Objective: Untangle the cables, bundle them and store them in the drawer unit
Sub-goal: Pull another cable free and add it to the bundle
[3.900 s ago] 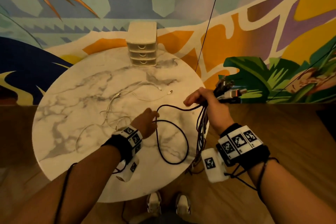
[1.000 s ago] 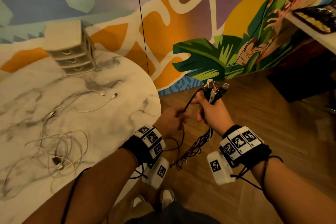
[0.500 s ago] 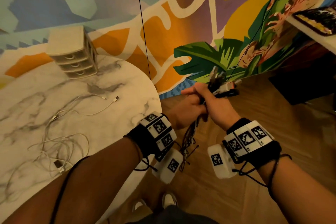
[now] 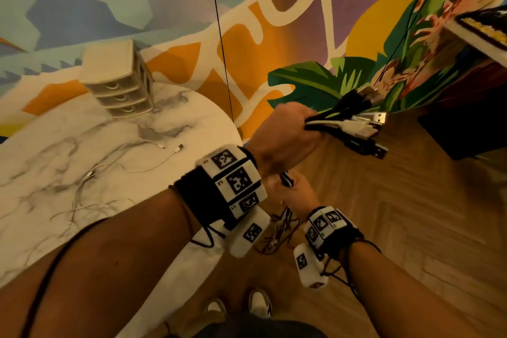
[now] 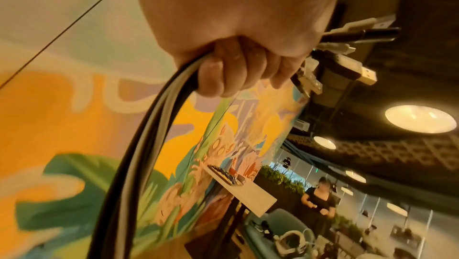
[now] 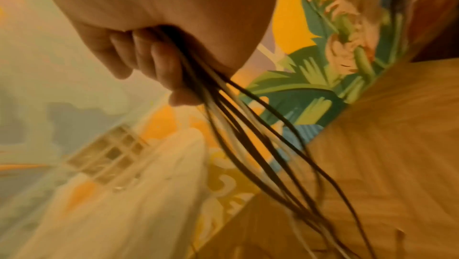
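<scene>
My left hand (image 4: 288, 132) is raised off the table's right edge and grips a bundle of black and white cables (image 4: 329, 121) just behind its plugs. The USB plugs (image 4: 367, 123) fan out to the right of the fist. In the left wrist view my fingers (image 5: 236, 67) curl round the cables (image 5: 139, 155). Below it, my right hand (image 4: 290, 192) grips the same bundle, whose loose strands (image 4: 277, 233) hang toward the floor. The right wrist view shows fingers (image 6: 154, 61) closed on thin strands (image 6: 248, 135). The beige drawer unit (image 4: 118, 82), drawers closed, stands at the table's far side.
Tangled white cables (image 4: 109, 173) lie on the round marble table (image 4: 55, 228). A thin black cord (image 4: 222, 49) hangs down the mural wall. A shelf (image 4: 482, 33) and dark furniture (image 4: 461, 129) stand at the right. Wooden floor and my shoes (image 4: 258, 304) are below.
The plug end of the bundle has passed from my right hand to my left, which has risen. My right hand has dropped lower along the cables.
</scene>
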`<control>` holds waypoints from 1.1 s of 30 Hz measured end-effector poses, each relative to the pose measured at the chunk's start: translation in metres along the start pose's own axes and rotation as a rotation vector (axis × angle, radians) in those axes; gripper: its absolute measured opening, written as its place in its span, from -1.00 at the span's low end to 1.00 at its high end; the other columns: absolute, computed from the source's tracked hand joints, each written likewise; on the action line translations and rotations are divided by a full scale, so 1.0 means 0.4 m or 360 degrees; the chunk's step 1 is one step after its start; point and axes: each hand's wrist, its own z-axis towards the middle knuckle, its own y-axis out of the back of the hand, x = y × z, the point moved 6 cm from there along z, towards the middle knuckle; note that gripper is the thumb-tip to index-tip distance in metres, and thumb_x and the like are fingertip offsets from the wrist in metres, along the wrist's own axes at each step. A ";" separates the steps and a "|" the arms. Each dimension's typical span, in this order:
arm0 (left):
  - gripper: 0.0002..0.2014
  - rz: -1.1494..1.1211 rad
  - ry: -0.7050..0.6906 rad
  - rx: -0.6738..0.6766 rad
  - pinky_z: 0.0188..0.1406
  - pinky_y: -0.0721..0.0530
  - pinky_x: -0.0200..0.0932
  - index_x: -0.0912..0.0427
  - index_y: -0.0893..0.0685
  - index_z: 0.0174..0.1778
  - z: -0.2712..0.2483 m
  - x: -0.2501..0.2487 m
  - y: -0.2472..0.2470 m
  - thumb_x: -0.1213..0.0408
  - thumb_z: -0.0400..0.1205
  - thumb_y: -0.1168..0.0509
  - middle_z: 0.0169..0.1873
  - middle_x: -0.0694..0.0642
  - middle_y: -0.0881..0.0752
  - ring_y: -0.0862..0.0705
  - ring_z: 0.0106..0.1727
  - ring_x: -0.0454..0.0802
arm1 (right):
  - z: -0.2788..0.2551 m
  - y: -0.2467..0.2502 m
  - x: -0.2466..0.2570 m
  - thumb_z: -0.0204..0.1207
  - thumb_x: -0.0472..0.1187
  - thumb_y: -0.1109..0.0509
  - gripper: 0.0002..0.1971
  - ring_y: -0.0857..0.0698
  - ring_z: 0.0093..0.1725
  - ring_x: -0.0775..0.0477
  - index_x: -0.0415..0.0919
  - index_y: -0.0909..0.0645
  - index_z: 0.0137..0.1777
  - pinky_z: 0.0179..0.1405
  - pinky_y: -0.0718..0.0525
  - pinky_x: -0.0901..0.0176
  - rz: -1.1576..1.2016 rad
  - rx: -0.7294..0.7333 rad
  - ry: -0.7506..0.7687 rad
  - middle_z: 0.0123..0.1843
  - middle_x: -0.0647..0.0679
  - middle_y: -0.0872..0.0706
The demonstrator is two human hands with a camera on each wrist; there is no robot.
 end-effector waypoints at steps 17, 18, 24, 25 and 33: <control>-0.69 0.1249 -0.0701 -0.0324 -0.57 -0.04 -0.32 0.04 -0.70 -0.31 -0.021 -0.133 0.127 0.01 0.64 -0.18 -0.63 -0.19 -0.11 -0.19 -0.62 -0.11 | 0.148 0.092 -0.329 0.46 0.07 -0.39 -0.76 -0.62 -0.33 -0.15 -0.11 -0.60 -0.18 -0.31 -0.60 0.10 -0.0327 -0.0171 -0.0854 -0.34 -0.09 -0.63; -0.67 0.1332 -0.0631 -0.0224 -0.56 -0.09 -0.27 0.02 -0.69 -0.26 -0.021 -0.119 0.112 -0.03 0.67 -0.13 -0.61 -0.19 -0.14 -0.19 -0.61 -0.14 | 0.209 0.115 -0.391 0.39 0.08 -0.39 -0.72 -0.65 -0.20 -0.18 -0.07 -0.60 -0.01 -0.18 -0.69 0.03 -0.0329 -0.0170 -0.0837 -0.22 -0.08 -0.64; -0.66 0.1404 -0.0650 -0.0408 -0.54 -0.18 -0.20 -0.04 -0.46 -0.40 -0.023 -0.143 0.177 -0.03 0.67 -0.05 -0.62 -0.09 -0.30 -0.24 -0.62 -0.04 | 0.123 0.136 -0.185 0.54 -0.20 -0.31 -0.74 -0.60 -0.34 -0.26 -0.37 -0.57 -0.31 -0.25 -0.58 -0.16 -0.0129 -0.0588 -0.0581 -0.38 -0.20 -0.60; -0.64 0.1361 -0.0729 -0.0464 -0.55 -0.17 -0.21 0.01 -0.52 -0.44 -0.027 -0.146 0.185 0.00 0.65 -0.08 -0.62 -0.07 -0.30 -0.25 -0.62 -0.02 | 0.101 0.132 -0.174 0.57 -0.17 -0.30 -0.73 -0.63 -0.26 -0.28 -0.38 -0.61 -0.23 -0.25 -0.55 -0.09 -0.0415 -0.0536 -0.0541 -0.31 -0.22 -0.61; -0.64 0.0552 -0.0641 -0.0568 -0.58 -0.19 -0.23 0.18 -0.59 -0.48 -0.019 -0.074 0.099 0.14 0.62 -0.17 -0.63 -0.07 -0.40 -0.27 -0.60 -0.08 | 0.064 0.075 -0.165 0.39 -0.06 -0.47 -0.65 -0.72 0.05 -0.17 -0.17 -0.66 0.14 -0.06 -0.65 0.07 -0.0964 0.0175 -0.0329 0.03 -0.15 -0.75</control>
